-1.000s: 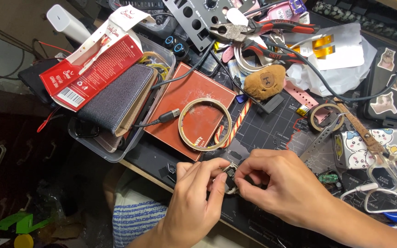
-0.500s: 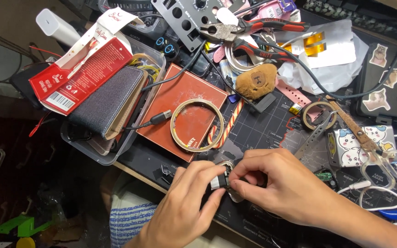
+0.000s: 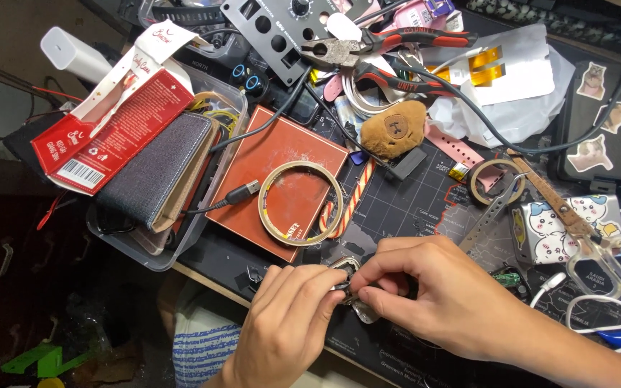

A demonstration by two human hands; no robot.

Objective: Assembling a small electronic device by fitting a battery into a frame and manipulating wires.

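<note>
My left hand (image 3: 285, 323) and my right hand (image 3: 433, 294) meet at the near edge of a dark desk mat (image 3: 411, 208). Both pinch a small metal part (image 3: 346, 284) between thumb and fingertips; most of it is hidden by the fingers. A flat grey piece (image 3: 364, 312) shows just under my right fingers. A roll of clear tape (image 3: 301, 202) lies on a red-brown box (image 3: 267, 162) just beyond my hands.
A red-and-white striped stick (image 3: 350, 205) lies beside the tape. A clear plastic tray (image 3: 174, 215) at the left holds a denim wallet (image 3: 156, 169) and a red carton (image 3: 109, 122). Red-handled pliers (image 3: 389, 47), a brown plush (image 3: 394, 128), cables and stickers crowd the back and right.
The view has drifted slightly, so the desk clutter sits a little higher and further left in frame. My hands stay together on the small metal part, fingers shifting a little.
</note>
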